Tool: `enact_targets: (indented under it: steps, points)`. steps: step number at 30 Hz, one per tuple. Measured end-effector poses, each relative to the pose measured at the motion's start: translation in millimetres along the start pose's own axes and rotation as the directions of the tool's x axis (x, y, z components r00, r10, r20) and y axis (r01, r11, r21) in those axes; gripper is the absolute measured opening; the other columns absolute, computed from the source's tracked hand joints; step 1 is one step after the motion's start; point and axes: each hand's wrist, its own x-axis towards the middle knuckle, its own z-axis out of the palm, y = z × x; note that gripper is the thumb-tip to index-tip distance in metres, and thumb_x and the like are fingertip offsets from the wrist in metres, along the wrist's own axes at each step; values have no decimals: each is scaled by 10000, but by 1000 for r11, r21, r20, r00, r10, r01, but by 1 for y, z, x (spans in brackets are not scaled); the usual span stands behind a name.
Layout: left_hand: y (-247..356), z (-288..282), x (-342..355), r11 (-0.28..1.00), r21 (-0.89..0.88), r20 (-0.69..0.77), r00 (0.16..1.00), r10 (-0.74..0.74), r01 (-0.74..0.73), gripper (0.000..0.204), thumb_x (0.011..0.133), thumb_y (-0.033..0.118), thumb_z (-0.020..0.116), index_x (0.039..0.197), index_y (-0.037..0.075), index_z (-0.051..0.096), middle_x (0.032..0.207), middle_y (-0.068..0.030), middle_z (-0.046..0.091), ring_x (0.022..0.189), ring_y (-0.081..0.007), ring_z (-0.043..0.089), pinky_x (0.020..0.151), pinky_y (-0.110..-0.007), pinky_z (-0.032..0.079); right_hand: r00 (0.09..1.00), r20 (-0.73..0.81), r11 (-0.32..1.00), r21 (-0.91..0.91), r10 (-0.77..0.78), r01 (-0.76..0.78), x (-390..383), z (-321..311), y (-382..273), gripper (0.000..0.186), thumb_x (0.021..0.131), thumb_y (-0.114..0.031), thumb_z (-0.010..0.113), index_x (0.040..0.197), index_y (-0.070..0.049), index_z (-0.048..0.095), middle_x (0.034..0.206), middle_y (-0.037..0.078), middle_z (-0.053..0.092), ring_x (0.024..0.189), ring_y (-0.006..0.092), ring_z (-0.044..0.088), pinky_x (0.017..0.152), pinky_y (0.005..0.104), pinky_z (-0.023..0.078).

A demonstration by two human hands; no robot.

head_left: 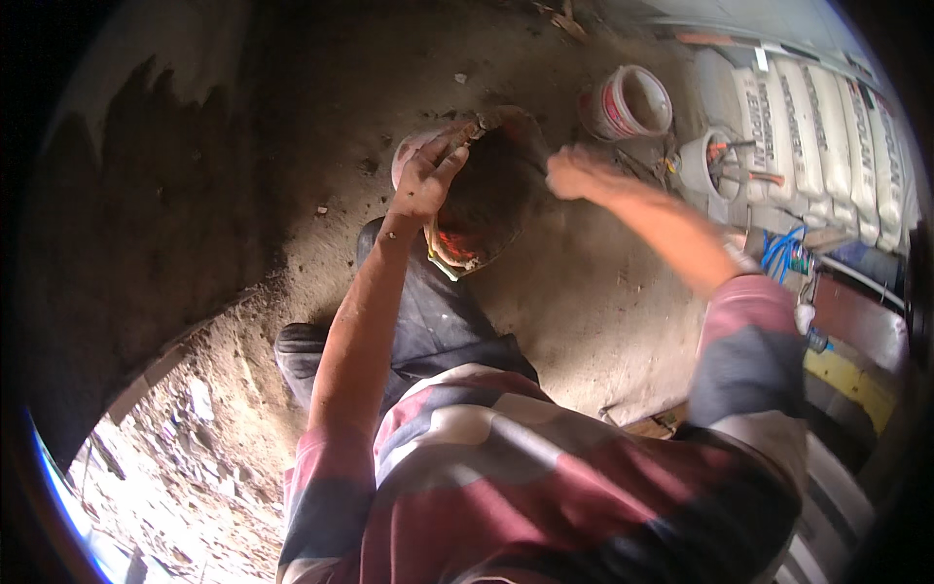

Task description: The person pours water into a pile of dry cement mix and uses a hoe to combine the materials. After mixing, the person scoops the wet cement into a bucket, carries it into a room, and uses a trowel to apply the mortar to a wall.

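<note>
A worn bucket [494,209] lies tipped in front of me, its inside dark and a red patch lit near the lower edge. My left hand [428,180] is closed over the bucket's upper left rim. To the right of the opening, my right hand [579,173] is curled and smeared by motion. A thin dark shape runs from its fingers toward the bucket, but I cannot make out what it is. My dark trouser leg [443,307] is just below the bucket.
A white and red bucket [632,103] stands at the far right, beside a white bucket [697,164] of orange-handled tools. White sacks [812,141] are stacked beyond. Blue cord [778,255] lies at right. A dark wall [146,214] rises at left; rubble [175,477] covers the lower left ground.
</note>
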Motion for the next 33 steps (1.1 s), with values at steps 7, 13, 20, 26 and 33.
enact_targets:
  steps: [7, 13, 20, 26, 33]
  points:
    - [-31, -32, -12, 972, -234, -127, 990, -59, 28, 372, 997, 241, 584, 1295, 22, 621, 1302, -99, 597, 1253, -197, 510, 1085, -343, 360, 978, 36, 454, 889, -206, 63, -46, 18, -137, 371, 972, -393, 547, 1063, -37, 600, 787, 188, 676, 627, 330, 670, 560, 464, 528]
    - [-38, -33, -10, 954, -286, -80, 990, -115, 88, 408, 1004, 260, 573, 1327, 11, 596, 1319, -91, 585, 1240, -191, 508, 1080, -337, 362, 919, -394, 936, 321, -9, 147, -61, 28, -116, 250, 977, -295, 553, 1114, -87, 531, 890, 196, 680, 836, 436, 669, 693, 560, 521]
    - [-25, -12, 9, 993, -27, -9, 993, 114, -115, 434, 998, 306, 583, 1341, 40, 592, 1327, -94, 576, 1259, -220, 494, 1098, -353, 343, 970, 209, 774, 632, -122, -39, -27, 11, -56, 388, 973, -351, 536, 1104, -7, 660, 1096, 265, 669, 1083, 406, 640, 912, 473, 515]
    - [2, -9, -9, 998, -48, -14, 999, 49, -50, 400, 984, 273, 598, 1319, 55, 616, 1340, -115, 552, 1318, -262, 438, 1146, -394, 301, 996, -73, 999, -21, -46, 44, -45, -60, -13, 297, 863, -181, 575, 1045, -4, 728, 1115, 202, 701, 1102, 354, 656, 934, 466, 517]
    - [-13, -9, -5, 961, 157, 16, 973, 228, -228, 436, 977, 304, 621, 1340, 62, 606, 1401, -124, 526, 1342, -279, 432, 1152, -405, 302, 941, 56, 751, 619, -333, 229, 17, 85, -76, 375, 880, -312, 621, 956, 53, 660, 835, 227, 688, 663, 372, 660, 676, 469, 540]
